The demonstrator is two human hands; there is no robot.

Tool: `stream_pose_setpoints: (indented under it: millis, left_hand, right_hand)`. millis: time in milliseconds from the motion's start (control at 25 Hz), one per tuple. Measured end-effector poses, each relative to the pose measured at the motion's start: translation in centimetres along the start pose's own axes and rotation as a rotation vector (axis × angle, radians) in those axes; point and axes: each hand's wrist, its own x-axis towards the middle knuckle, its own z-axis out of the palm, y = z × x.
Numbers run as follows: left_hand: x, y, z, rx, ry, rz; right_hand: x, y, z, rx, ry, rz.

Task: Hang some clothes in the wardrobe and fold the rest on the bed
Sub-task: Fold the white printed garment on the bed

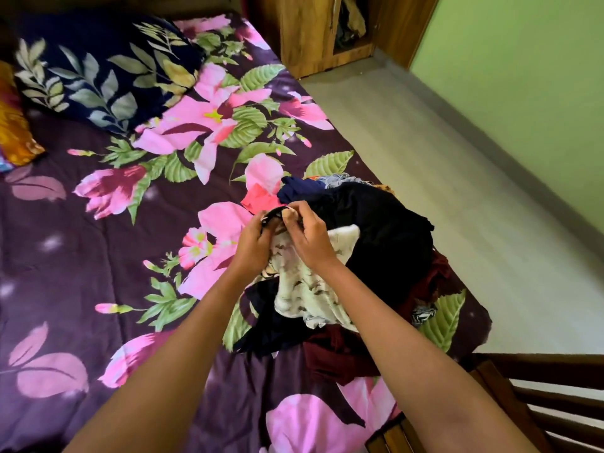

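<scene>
A heap of clothes [385, 230] lies near the right edge of the bed [81, 240], with black, navy, maroon and coral pieces in it. On top of the heap lies a cream printed garment [310, 292] with a dark trim. My left hand [253, 245] and my right hand [305, 235] are close together above it, and both pinch its upper edge at the trim. The wooden wardrobe [307, 31] stands past the far end of the bed, with one door ajar and some clothing visible inside.
A navy leaf-print pillow [98, 70] and an orange cushion [14, 125] lie at the head of the bed. Grey floor [441, 165] runs along the bed's right side beside a green wall [523, 76]. A wooden slatted frame [539, 403] is at the lower right.
</scene>
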Motion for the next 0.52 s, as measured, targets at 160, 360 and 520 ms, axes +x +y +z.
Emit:
stream_pose_setpoints:
  millis: [160,360,520]
  left_hand:
    - [-2.0,4.4,-5.5,-0.150,0.163,0.079]
    - [-6.3,8.2,-14.1,-0.310,0.332,0.116]
    - [-9.6,10.0,-21.3,-0.319,0.402,0.126]
  right_hand:
    - [-0.6,-4.9,2.1,0.010,-0.325,0.117]
    - [-2.3,-13.8,7.5,0.148,-0.380,0.040]
    - [-3.5,-21.4,11.9,0.292,-0.291,-0.050]
